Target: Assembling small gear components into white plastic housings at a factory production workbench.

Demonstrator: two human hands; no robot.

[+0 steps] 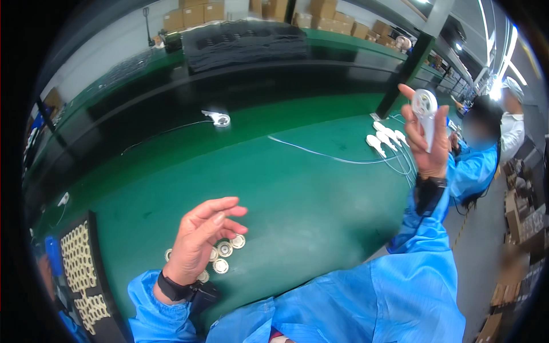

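Note:
My right hand point(430, 150) is raised at the right and grips a white plastic housing point(425, 106). The housing has a round open head and a tapered handle, with its round end up. Low over the green table, my left hand point(194, 237) has loosely bent fingers held apart with nothing visible in them. Beneath and beside it lie several cream toothed gears point(221, 266), partly hidden by the hand. Several white corded parts point(386, 135) with round heads lie on the table, left of my right hand.
A dark belt point(154, 106) crosses beyond the green table point(286, 211), carrying another white corded part point(219, 119). At the left stands a black tray point(102, 251) of cream ring-shaped pieces, near a blue object point(52, 255). A dark green post point(407, 74) rises at right; a co-worker in blue point(474, 166) sits beyond.

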